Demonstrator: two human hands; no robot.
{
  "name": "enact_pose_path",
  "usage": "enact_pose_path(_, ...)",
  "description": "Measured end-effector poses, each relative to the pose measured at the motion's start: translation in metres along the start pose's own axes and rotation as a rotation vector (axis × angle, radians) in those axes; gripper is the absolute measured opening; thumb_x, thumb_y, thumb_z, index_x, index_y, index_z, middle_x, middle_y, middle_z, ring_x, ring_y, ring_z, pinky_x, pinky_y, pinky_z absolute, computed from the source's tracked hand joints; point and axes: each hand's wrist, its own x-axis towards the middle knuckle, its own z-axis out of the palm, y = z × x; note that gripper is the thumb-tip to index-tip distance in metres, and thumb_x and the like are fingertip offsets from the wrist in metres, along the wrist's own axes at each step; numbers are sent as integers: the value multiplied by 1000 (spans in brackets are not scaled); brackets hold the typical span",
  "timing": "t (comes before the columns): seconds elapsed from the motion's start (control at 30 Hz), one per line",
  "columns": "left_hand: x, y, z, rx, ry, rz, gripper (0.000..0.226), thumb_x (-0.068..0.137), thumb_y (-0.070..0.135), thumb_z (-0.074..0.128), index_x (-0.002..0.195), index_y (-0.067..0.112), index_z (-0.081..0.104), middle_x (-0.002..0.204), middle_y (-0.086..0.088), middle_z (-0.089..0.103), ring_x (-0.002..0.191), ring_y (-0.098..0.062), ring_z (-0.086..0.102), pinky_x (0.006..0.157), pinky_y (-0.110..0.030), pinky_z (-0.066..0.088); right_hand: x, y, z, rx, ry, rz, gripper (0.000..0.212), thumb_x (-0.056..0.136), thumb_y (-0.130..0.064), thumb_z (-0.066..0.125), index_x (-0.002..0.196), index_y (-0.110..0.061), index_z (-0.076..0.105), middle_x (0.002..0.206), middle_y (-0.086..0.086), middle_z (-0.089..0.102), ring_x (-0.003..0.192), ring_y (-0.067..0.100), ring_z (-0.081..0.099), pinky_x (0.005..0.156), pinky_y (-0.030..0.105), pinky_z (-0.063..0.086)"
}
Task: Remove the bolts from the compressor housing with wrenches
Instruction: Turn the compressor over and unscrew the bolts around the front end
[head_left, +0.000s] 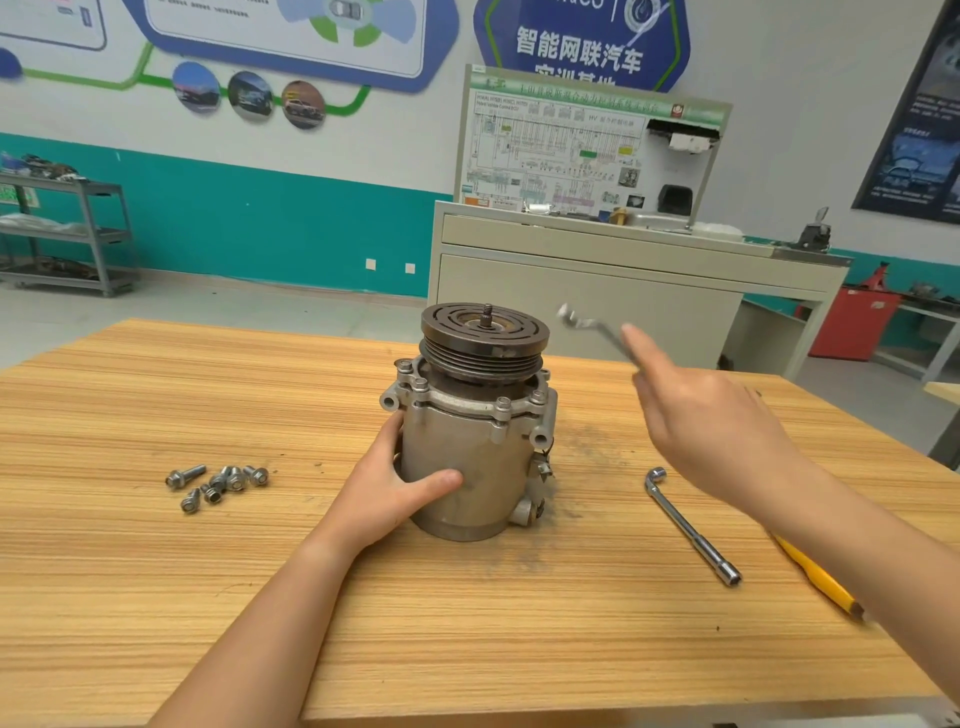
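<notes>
The compressor housing stands mid-frame on the desk, flange bolts in place. The left hand wraps its side and should brace hard. The right hand, to the upper right, grips a blurred wrench: seat it squarely on a bolt head before turning.

The wrench held up at centre right is smeared by motion. Its head shape is unreadable, and its handle is hidden behind the right hand, itself blurred. The left hand's fingers vanish behind the compressor housing, whose far side is unseen. A yellow-handled tool at lower right is half covered by the forearm. The bench is cut by the bottom edge.
</notes>
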Motion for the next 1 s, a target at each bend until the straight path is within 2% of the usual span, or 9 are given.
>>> enact_pose_path(0.07, 0, 0, 0, 4, -2, 5, 95, 59, 45, 75, 142, 32, 32, 124, 25, 49, 109, 14, 48, 80, -8, 42, -16, -8, -7, -175, -152, -7, 64, 94, -15, 35, 146, -27, -1, 58, -8, 39, 47, 12, 35, 40, 26, 17)
enact_pose_path(0.13, 0, 0, 0, 6, 1, 3, 95, 59, 45, 75, 142, 32, 31, 123, 25, 49, 107, 15, 47, 79, -7, 41, -23, -14, -11, -231, -246, -21, 72, 89, -11, 33, 144, -32, -9, 61, -7, 37, 53, 17, 36, 42, 27, 17)
enact_pose_path(0.33, 1, -2, 0, -7, 4, -2, 93, 59, 44, 75, 141, 31, 33, 123, 24, 50, 112, 2, 52, 84, -15, 44, -14, -35, -25, -342, -336, -34, 73, 86, -2, 34, 147, -24, -1, 59, -5, 30, 49, 15, 26, 41, 28, 16)
enact_pose_path(0.47, 1, -2, 1, -7, 11, -1, 93, 60, 44, 76, 141, 30, 33, 123, 23, 50, 113, 1, 52, 86, -17, 44, -5, -52, -37, -447, -409, -77, 72, 84, 3, 38, 146, -8, 3, 58, 0, 28, 46, 17, 24, 37, 28, 20)
enact_pose_path(0.57, 1, -3, 0, -8, 10, 4, 88, 63, 43, 83, 137, 33, 35, 121, 25, 50, 112, 3, 51, 80, -9, 44, -4, -62, -37, -476, -458, -109, 71, 84, 7, 39, 144, 3, 0, 59, 7, 32, 49, 18, 29, 36, 29, 22)
enact_pose_path(0.67, 2, -4, 0, -4, 15, 0, 85, 69, 35, 79, 139, 32, 32, 119, 27, 48, 107, 10, 49, 74, -5, 43, -1, -51, -33, -538, -413, -185, 70, 86, 6, 37, 145, -1, 2, 57, 5, 34, 45, 17, 30, 35, 28, 23)
enact_pose_path(0.77, 2, -5, 0, -3, 22, 5, 84, 71, 31, 79, 140, 31, 32, 117, 30, 47, 102, 14, 50, 71, -2, 43, 12, -26, -31, -572, -354, -241, 62, 91, -1, 33, 146, -15, 9, 56, -5, 37, 45, 12, 33, 37, 24, 26)
enact_pose_path(0.9, 2, -5, 0, 7, 19, 2, 81, 72, 31, 78, 139, 34, 33, 118, 31, 47, 103, 13, 50, 71, -2, 44, 35, -9, -23, -672, -308, -292, 41, 90, -2, 39, 128, -15, 41, 55, -5, 33, 44, 13, 31, 38, 25, 19)
enact_pose_path(1.0, 3, -5, 0, 9, 20, 2, 79, 73, 28, 79, 136, 36, 34, 119, 30, 48, 106, 15, 49, 71, 0, 42, 54, -9, 0, -594, -311, -250, 23, 90, 0, 40, 107, -10, 51, 74, 0, 54, 69, 22, 56, 48, 27, 32)
